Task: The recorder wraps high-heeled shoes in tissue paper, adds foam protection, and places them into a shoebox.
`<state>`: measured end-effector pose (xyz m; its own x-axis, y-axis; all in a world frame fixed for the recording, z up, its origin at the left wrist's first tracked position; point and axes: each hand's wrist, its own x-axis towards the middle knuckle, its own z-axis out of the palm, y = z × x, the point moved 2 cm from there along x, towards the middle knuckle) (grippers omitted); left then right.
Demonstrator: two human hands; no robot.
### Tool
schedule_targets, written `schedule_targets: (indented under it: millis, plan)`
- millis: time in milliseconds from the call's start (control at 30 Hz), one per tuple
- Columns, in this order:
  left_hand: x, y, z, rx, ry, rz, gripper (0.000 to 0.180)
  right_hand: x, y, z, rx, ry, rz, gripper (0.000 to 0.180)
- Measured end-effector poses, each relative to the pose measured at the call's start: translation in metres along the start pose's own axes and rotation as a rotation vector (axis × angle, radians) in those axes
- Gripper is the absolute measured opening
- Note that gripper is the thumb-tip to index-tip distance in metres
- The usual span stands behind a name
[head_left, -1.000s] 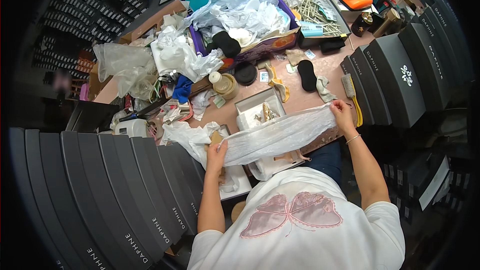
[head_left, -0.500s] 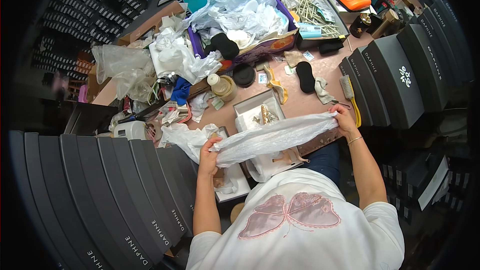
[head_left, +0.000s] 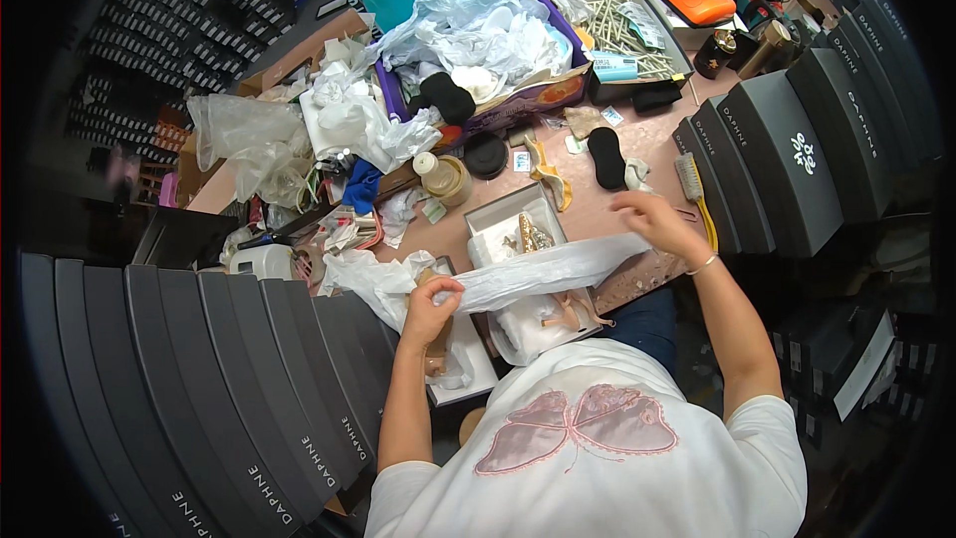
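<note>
A long folded strip of white tissue paper (head_left: 543, 272) stretches across the front of the table. My left hand (head_left: 433, 307) pinches its left end. My right hand (head_left: 659, 224) is just beyond the right end, fingers outstretched and apart, not gripping the paper. Under the strip is an open shoe box (head_left: 503, 207) holding a sandal with gold, jewelled trim (head_left: 533, 234) and beige straps (head_left: 576, 311), with white wrapping around it. Beside my left hand, a second open grey-edged box (head_left: 480, 371) holds a tan item in thin wrapping, partly hidden by my wrist.
Dark grey shoe boxes stand in rows on the left (head_left: 229, 369) and right (head_left: 787, 154). Farther back are a purple bin of crumpled tissue (head_left: 488, 30), a glue jar (head_left: 445, 179), a black insole-shaped pad (head_left: 606, 157) and a yellow-handled brush (head_left: 694, 184).
My right hand has let go of the tissue's right end and moved slightly left and away from me. My left hand has shifted right, and the strip is lower and narrower.
</note>
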<state>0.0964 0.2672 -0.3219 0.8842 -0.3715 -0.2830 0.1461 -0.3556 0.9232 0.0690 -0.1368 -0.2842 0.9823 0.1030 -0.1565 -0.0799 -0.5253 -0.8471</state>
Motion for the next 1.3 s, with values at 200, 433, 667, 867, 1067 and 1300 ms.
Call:
schedule_targets:
  millis: [200, 433, 667, 867, 1067, 1300]
  plan:
    - [-0.005, 0.057, -0.013, -0.018, -0.046, 0.176, 0.019, 0.036, -0.031, 0.093, -0.400, -0.484, -0.191, 0.032]
    - [0.003, 0.066, 0.042, -0.046, -0.029, 0.231, 0.061, 0.027, -0.054, 0.080, 0.251, -0.115, -0.057, 0.025]
    - [0.067, 0.109, 0.091, 0.015, 0.136, 0.361, 0.028, 0.024, -0.058, 0.049, 0.560, 0.014, 0.036, 0.023]
    - [0.195, 0.185, -0.028, 0.298, 0.832, 0.709, 0.027, 0.017, -0.014, -0.020, 0.521, 0.301, 0.213, 0.017]
    - [0.340, 0.180, -0.095, 0.810, 0.936, 0.846, 0.027, 0.013, 0.028, 0.007, 0.581, 0.134, 0.346, 0.019]
    - [0.433, 0.072, -0.072, 1.447, -0.141, -0.008, 0.021, 0.020, 0.053, 0.005, 0.536, 0.063, 0.429, 0.018]
